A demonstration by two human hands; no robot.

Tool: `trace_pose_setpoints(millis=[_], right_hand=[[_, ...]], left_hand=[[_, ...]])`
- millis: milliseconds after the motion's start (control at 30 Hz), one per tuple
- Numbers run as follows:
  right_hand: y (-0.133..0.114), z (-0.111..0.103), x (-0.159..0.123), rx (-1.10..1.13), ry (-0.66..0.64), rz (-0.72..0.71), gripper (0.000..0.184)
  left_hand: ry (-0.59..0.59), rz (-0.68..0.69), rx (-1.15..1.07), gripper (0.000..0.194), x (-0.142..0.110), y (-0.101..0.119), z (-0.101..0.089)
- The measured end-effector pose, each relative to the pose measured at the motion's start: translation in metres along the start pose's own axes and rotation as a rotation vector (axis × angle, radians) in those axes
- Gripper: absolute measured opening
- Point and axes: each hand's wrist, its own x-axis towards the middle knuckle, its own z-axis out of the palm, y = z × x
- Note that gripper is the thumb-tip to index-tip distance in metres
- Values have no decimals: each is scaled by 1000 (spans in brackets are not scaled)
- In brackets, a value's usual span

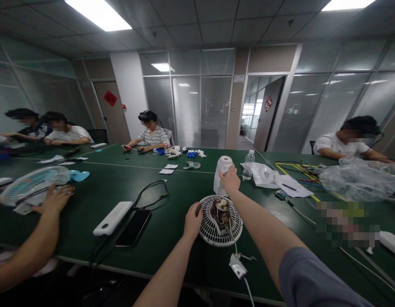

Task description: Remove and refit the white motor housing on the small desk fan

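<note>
A white round fan grille (220, 221) with exposed motor and red and black wires (222, 211) lies flat on the green table (172, 187) in front of me. My left hand (193, 220) grips the grille's left rim, fingers curled. My right hand (230, 180) reaches further out and closes on a white fan housing (222, 168) standing upright just behind the grille. A white cord with an inline switch (237, 267) trails from the grille toward the table's near edge.
A white power bank (113, 218), a black phone (133, 227) and a black cable (151, 194) lie to the left. Another person's hand (58, 199) works on a fan grille (34, 184) at far left. A water bottle (248, 165), papers and plastic bags sit right. Several people sit around.
</note>
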Motion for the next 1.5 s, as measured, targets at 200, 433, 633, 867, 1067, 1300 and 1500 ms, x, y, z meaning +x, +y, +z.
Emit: trace_pose_setpoints(millis=[200, 433, 633, 867, 1067, 1300, 1500], right_hand=[[-4, -21, 2, 83, 85, -74, 75], [19, -68, -67, 211, 211, -151, 79], [52, -71, -145, 192, 123, -231, 82], [71, -16, -166, 222, -41, -310, 84], [82, -5, -168, 314, -5, -309, 96], [85, -21, -169, 351, -70, -267, 96], [87, -34, -178, 436, -85, -242, 92]], left_hand=[[9, -9, -20, 36, 0, 2, 2], [-12, 14, -30, 37, -1, 3, 2], [-47, 1, -33, 38, 4, -4, 1], [-132, -52, -65, 38, 7, -4, 2], [-137, -85, -45, 38, 8, -2, 3], [-131, -63, -24, 42, 7, -6, 6], [-147, -31, 59, 46, 4, -16, 7]])
